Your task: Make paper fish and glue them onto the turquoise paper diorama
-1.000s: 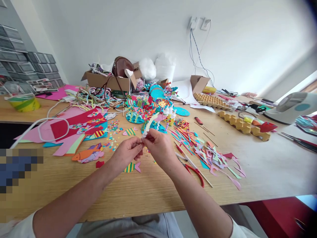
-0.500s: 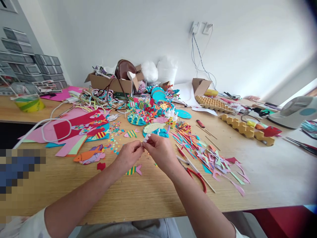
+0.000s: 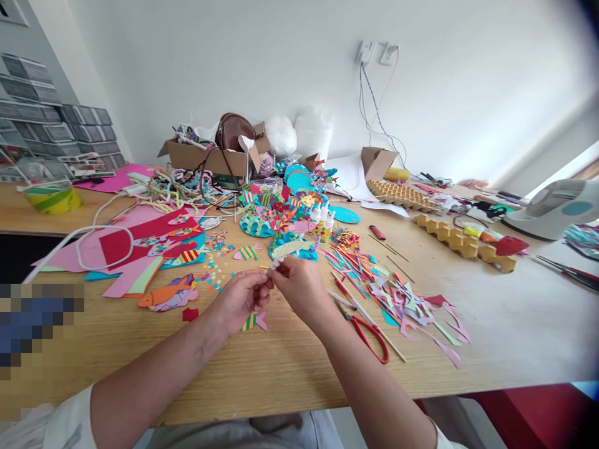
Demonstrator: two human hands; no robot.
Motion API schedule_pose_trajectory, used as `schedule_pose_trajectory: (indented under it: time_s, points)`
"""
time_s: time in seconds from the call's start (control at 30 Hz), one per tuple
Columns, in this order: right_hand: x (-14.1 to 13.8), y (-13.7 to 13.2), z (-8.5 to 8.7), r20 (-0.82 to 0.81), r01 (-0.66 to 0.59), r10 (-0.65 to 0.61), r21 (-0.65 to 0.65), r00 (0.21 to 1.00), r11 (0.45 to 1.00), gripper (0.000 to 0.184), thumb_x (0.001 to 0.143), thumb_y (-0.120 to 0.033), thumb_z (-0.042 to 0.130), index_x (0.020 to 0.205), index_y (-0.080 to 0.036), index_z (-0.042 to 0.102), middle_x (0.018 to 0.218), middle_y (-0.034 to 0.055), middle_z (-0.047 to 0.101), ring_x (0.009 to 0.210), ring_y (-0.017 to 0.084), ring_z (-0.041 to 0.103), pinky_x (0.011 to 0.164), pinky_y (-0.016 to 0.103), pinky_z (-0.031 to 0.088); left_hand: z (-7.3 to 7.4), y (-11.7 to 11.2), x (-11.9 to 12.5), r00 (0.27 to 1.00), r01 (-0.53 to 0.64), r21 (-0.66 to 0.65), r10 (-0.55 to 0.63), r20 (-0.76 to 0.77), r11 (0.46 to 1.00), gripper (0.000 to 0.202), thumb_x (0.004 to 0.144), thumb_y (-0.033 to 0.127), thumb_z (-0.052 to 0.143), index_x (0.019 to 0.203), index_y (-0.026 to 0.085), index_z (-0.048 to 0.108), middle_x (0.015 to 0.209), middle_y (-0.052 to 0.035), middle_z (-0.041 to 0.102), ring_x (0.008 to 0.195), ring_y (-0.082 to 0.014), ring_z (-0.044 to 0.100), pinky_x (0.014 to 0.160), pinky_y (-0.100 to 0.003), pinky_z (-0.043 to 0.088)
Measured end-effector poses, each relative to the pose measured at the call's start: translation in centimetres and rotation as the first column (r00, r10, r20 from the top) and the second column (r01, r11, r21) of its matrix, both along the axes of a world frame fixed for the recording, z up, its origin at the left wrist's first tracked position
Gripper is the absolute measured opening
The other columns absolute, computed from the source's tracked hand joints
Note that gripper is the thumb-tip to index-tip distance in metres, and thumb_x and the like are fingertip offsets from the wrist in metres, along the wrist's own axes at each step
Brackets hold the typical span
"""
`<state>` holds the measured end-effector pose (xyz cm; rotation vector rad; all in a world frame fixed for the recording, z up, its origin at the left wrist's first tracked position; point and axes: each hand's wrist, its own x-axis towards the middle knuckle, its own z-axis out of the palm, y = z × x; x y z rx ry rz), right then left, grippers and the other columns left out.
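A small white, bumpy, twisted strip (image 3: pixel 277 262) shows between my fingertips over the middle of the table; I cannot tell its material. My left hand (image 3: pixel 243 299) pinches its near end with thumb and forefinger, the other fingers loosely curled. Closed around it from the other side is my right hand (image 3: pixel 299 285), which hides part of it. Just beyond lies a blue paper base (image 3: pixel 306 253) with a pale green paper fish (image 3: pixel 292 248) over it. Under my left hand is a green-and-yellow striped paper fish (image 3: pixel 249 322) with a pink tail.
To the right lie red-handled pliers (image 3: pixel 378 349), a thin stick (image 3: pixel 393 346) and many paper scraps (image 3: pixel 412 305). Egg-carton strips (image 3: pixel 449 239) sit farther right. Coloured paper sheets (image 3: pixel 131 243) and a white cable (image 3: pixel 60 243) are at left. Behind stands a cardboard box (image 3: pixel 201 156).
My left hand has rolled so that its lower fingers show, loosely curled. The white strip sits slightly lower and flatter. The whole view has shifted a little.
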<state>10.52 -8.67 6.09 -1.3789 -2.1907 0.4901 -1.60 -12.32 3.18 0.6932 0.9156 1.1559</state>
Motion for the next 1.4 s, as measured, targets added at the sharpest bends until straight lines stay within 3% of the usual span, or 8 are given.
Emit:
schedule_pose_trajectory:
  time_s: [0.07,0.23,0.67,1.0,1.23,1.4]
  points:
    - [0.2,0.2,0.3,0.038,-0.021,0.022,-0.011,0.999,1.0,0.012,0.075,-0.018,0.055,0.066,-0.016,0.063,0.065,0.0034,0.067,0.057,0.012,0.057,0.05,0.02,0.032,-0.1,-0.1,-0.1,0.999,0.043,-0.027,-0.042,0.029,0.999,0.013,0.064,0.023,0.061,0.061,0.013,0.053,0.049,0.0035,0.046,0.043,-0.0056,0.039,0.041,-0.018,0.027]
    - [0.7,0.8,1.0,0.111,-0.065,0.07,-0.049,0.991,0.997,0.01,0.074,-0.017,0.055,0.068,-0.018,0.064,0.06,0.0001,0.063,0.053,0.011,0.051,0.048,0.02,0.028,-0.6,-0.2,-0.5,0.99,0.127,0.052,-0.123,-0.074,0.991,0.022,0.073,0.035,0.062,0.074,0.013,0.058,0.056,0.0022,0.051,0.048,-0.0066,0.044,0.046,-0.019,0.033]
    - [0.3,1.0,1.7,0.273,-0.108,0.104,-0.001,0.956,0.994,0.014,0.077,-0.019,0.054,0.076,-0.018,0.068,0.071,0.0049,0.068,0.063,0.015,0.057,0.051,0.022,0.029,-0.8,1.0,0.2,0.99,0.014,0.002,-0.013,-0.141,1.0,0.024,0.063,0.036,0.064,0.062,0.014,0.054,0.049,0.0052,0.046,0.043,-0.0048,0.038,0.042,-0.018,0.026]
    - [0.6,1.4,1.4,0.291,-0.097,0.069,0.084,0.954,0.992,0.02,0.077,-0.016,0.049,0.071,-0.02,0.067,0.068,0.0046,0.068,0.063,0.015,0.058,0.05,0.025,0.025,-0.7,2.1,0.9,0.985,-0.05,0.045,0.057,-0.163,0.998,0.025,0.063,0.038,0.06,0.061,0.016,0.049,0.051,0.0056,0.045,0.042,-0.0051,0.036,0.041,-0.018,0.025]
    - [1.1,2.4,1.7,0.122,-0.051,0.043,0.064,0.992,0.997,0.01,0.074,-0.02,0.056,0.07,-0.018,0.065,0.066,0.0011,0.066,0.058,0.012,0.054,0.049,0.021,0.027,-0.2,2.8,1.2,0.978,-0.032,0.122,0.057,-0.203,0.992,0.023,0.068,0.035,0.058,0.06,0.016,0.049,0.049,0.0063,0.043,0.042,-0.0052,0.035,0.041,-0.018,0.025]
    - [1.6,3.5,2.1,0.109,-0.027,0.018,0.081,0.994,0.996,0.01,0.073,-0.02,0.058,0.068,-0.018,0.066,0.062,-0.0001,0.063,0.056,0.011,0.051,0.05,0.021,0.027,0.7,3.1,0.8,0.966,0.044,0.147,-0.005,-0.257,0.988,0.025,0.07,0.038,0.058,0.065,0.015,0.052,0.052,0.0044,0.048,0.043,-0.0061,0.04,0.043,-0.018,0.028]
